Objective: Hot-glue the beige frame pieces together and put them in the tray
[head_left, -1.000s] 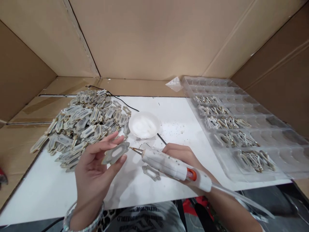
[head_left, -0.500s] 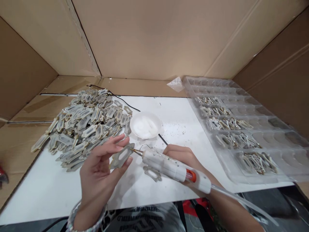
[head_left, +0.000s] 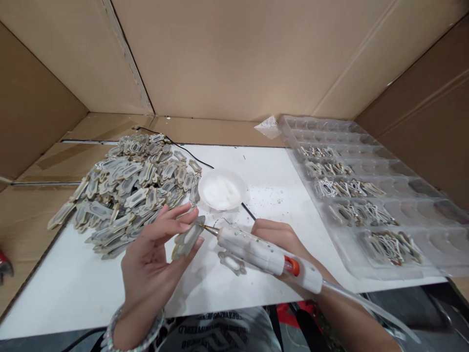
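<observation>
My left hand (head_left: 157, 254) pinches a grey, ornate frame-shaped piece (head_left: 182, 240) between the thumb and fingers, tilted above the white board. In my right hand (head_left: 274, 234) is a white pen-like tool (head_left: 252, 249) with an orange button and a clear hose trailing down to the right. Its thin metal tip meets the upper right end of the piece, or is very close to it. Below the tool's front lies another frame-shaped piece (head_left: 231, 263). A dark thin stick (head_left: 248, 211) runs toward my right hand; I cannot tell whether it is held.
Left of my hands rises a heap of similar pieces (head_left: 135, 188). Beyond the hands sits a round white dish (head_left: 222, 189) with white stuff inside. A clear compartment tray (head_left: 340, 249) at right holds several rows of pieces. Cardboard walls (head_left: 234, 58) enclose the back and sides.
The piece in my left hand has turned a little, showing narrower now. Both hands and the tool's tip stay almost in place, and the view has shifted slightly.
</observation>
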The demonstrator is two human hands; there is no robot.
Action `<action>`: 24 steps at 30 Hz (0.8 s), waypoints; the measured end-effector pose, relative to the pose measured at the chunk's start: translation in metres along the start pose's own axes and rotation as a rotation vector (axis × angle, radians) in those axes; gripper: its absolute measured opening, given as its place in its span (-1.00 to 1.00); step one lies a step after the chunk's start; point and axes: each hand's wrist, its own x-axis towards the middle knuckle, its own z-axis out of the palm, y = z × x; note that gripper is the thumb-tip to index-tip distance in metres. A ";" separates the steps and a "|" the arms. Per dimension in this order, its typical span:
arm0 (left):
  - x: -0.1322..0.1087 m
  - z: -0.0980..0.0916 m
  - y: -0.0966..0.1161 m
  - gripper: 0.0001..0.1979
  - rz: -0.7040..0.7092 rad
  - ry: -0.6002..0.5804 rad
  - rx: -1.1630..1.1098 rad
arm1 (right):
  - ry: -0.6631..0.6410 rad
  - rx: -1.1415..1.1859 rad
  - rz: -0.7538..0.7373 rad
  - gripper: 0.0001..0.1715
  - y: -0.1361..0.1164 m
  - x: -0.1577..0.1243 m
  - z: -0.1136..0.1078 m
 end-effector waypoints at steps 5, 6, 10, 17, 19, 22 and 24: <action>0.001 0.003 0.002 -0.72 -0.031 0.018 0.001 | 0.005 -0.024 -0.016 -0.71 0.001 0.001 0.000; 0.002 0.003 0.002 -0.72 -0.039 0.023 -0.002 | 0.008 -0.028 -0.016 -0.70 0.001 0.001 0.000; 0.002 0.003 0.002 -0.72 -0.062 0.043 -0.021 | 0.011 -0.030 -0.027 -0.66 0.001 0.002 0.001; 0.000 0.000 -0.001 -0.71 -0.016 0.013 -0.009 | 0.021 0.022 0.014 -0.62 0.000 0.002 0.001; 0.000 0.000 -0.001 -0.71 -0.005 0.008 -0.003 | 0.022 0.033 0.006 -0.63 0.001 0.002 0.001; 0.000 0.000 -0.001 -0.71 0.003 0.015 0.016 | 0.022 0.036 0.005 -0.65 0.000 0.002 0.001; 0.000 -0.001 -0.001 -0.72 0.024 0.010 0.032 | 0.019 0.033 0.022 -0.63 -0.002 0.003 0.001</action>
